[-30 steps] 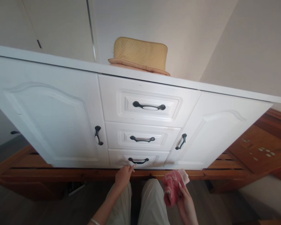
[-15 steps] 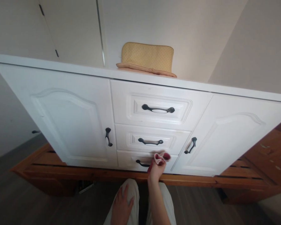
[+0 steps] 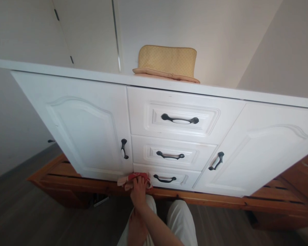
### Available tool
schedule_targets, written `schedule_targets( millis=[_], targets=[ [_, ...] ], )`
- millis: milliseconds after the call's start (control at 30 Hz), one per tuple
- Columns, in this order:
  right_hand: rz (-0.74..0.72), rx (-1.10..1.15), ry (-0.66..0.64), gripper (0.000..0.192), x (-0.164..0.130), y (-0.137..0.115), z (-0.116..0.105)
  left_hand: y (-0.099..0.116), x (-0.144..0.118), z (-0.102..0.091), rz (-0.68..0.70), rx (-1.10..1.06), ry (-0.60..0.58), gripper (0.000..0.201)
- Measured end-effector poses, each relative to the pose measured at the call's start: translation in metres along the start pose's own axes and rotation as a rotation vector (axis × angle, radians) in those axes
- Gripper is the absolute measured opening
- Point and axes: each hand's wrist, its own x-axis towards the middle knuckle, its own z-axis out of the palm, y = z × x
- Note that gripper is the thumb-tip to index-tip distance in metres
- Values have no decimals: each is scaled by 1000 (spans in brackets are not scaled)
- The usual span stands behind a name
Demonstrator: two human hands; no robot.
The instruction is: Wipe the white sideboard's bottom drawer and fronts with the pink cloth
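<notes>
Bare forearms, no sleeves; light beige trousers (image 3: 181,218).

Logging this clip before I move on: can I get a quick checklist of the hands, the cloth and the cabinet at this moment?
1. Red cloth in the right hand: ok, fingers pressed over it.
2. Cloth touching the bottom drawer: ok, at its left end.
3. Bottom drawer handle uncovered: ok, cloth lies left of it.
4. All three drawers shut: ok, fronts sit flush.
5. Left hand free: ok, resting on the leg.
6. Yellow cushion steady on the cabinet top: ok, leaning on the wall.
</notes>
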Motion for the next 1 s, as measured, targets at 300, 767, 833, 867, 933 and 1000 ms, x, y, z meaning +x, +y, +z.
schedule_targets(
  millis=[300,767,833,867,933,1000],
  targets=[
    [-23,-301,191,37,-51,150,-84,-2,2,0,-86,25,31,61],
    [-37,61,495,22,-16,165,-312,16,5,-2,-86,34,-9,61],
    [26,267,532,18,-18,152,-313,11,3,-2,-77,30,-17,61],
    [85,411,546,18,-24,148,-311,8,2,-1,-71,21,-25,62],
    [258,767,577,25,-47,144,-298,0,1,2,-65,-18,-42,63],
    [475,1123,614,37,-83,145,-275,-7,3,5,-89,-97,-61,64]
  ],
)
